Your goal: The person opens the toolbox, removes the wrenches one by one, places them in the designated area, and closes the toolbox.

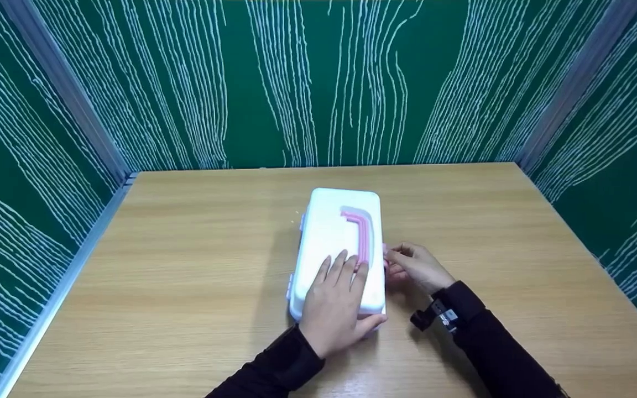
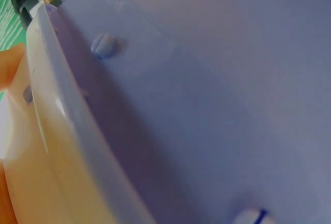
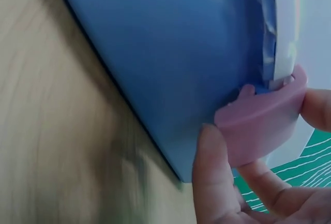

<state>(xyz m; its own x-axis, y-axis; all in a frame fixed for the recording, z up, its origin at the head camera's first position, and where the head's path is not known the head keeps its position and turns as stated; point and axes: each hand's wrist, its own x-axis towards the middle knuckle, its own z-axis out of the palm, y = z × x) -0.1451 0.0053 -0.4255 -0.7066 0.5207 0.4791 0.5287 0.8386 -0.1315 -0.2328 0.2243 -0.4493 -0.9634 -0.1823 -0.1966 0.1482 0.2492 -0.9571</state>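
Observation:
A white lidded case lies on the table, with a pink carrying handle folded into its lid. My left hand rests on the near part of the lid, fingers spread and straight, thumb over the near edge. At the case's right side my right hand pinches a pink latch. In the right wrist view, the latch spans the lid's rim, with fingers below and at its end. Up close, the left wrist view holds a case wall with small round knobs.
The wooden table stretches around the case. Green walls with white wavy lines stand behind and on both sides. Hinges sit along the case's left side. A small wrist camera is strapped on the right wrist.

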